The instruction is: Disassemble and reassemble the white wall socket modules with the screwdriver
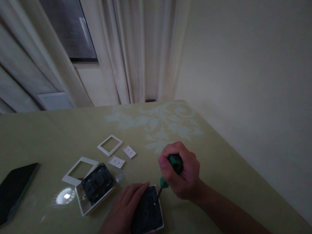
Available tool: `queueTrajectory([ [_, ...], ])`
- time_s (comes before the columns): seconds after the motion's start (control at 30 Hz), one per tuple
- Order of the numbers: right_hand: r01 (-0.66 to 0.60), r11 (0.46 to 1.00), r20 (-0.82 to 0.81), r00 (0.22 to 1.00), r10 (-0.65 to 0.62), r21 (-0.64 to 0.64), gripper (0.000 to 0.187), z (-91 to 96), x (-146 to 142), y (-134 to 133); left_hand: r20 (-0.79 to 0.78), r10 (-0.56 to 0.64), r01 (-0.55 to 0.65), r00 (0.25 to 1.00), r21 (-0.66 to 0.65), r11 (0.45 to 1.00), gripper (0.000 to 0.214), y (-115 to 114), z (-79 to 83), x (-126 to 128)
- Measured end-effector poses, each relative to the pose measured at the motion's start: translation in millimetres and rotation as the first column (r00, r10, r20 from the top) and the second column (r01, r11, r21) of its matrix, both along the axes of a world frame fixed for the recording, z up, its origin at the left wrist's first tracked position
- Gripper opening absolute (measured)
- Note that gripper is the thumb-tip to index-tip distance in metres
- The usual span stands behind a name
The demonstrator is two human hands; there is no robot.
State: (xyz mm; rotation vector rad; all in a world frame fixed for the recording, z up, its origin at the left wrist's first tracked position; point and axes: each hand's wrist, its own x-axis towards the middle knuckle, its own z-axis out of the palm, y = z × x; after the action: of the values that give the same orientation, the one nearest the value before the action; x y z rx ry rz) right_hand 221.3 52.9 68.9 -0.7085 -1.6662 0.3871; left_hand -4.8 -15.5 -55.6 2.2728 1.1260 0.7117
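Now the right hand is clenched round a green screwdriver, its tip just inside the right rim of the black box. Left hand grips that box along its left edge, low on the table. Second box sits leftward; rightward, tabletop stretches out to a slanting edge.

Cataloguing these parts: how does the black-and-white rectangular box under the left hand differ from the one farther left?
The left hand steadies the held black-and-white rectangular box, while no hand touches the other black-and-white box. The held box's black insert sits evenly within its visible edges; the other box's black insert sits askew, exposing some inside. Both pair white shells with black inserts.
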Motion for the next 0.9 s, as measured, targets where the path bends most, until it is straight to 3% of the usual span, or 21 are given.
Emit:
queueTrajectory([
  [0.2,0.001,0.999,-0.011,1.0,-0.002,-0.039,0.012,-8.2,-2.5,4.0,-0.018,0.02,-0.02,1.0,-0.007,1.0,0.108,-2.7,3.4,1.2],
  [0.47,-0.097,0.993,-0.002,0.995,0.097,0.071,0.009,-8.7,-7.9,-3.2,-0.022,-0.002,0.002,1.0,-0.027,1.0,0.107,-1.9,10.2,2.4],
  [0.67,-0.362,0.908,0.11,0.932,0.345,0.214,0.008,-2.6,-13.3,-4.8,0.015,-0.052,0.052,0.999,-0.023,0.998,0.093,1.8,26.4,5.1],
  [0.77,-0.435,0.887,0.21,0.892,0.4,0.158,0.01,1.6,-12.0,-2.7,0.025,-0.063,0.063,0.998,0.0,0.998,0.089,2.7,24.3,4.8],
  [0.9,-0.517,0.856,0.206,0.836,0.509,-0.017,0.016,15.2,-3.5,1.0,-0.009,-0.038,0.038,0.999,0.047,0.998,0.091,0.2,15.2,3.9],
])
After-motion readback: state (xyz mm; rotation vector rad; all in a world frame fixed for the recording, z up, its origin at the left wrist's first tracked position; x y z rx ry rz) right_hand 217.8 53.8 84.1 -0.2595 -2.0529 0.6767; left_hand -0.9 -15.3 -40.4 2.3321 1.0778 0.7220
